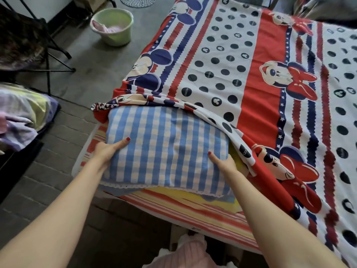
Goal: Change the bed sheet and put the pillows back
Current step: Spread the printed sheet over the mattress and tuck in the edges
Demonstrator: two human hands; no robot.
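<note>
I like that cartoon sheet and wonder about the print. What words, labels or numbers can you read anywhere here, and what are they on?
"MICKEY": white letters inside a dark dot on the cartoon bed sheet.
"MICKEY" again on the dot of the folded-back sheet edge beside the blue checked pillow.
Other dots carry lettering too blurred to read.
Nothing else shows any text.

From my remote feed, the only legible word is "MICKEY," printed white inside several dark dots on the red, white and blue bed sheet [218,60].
</note>
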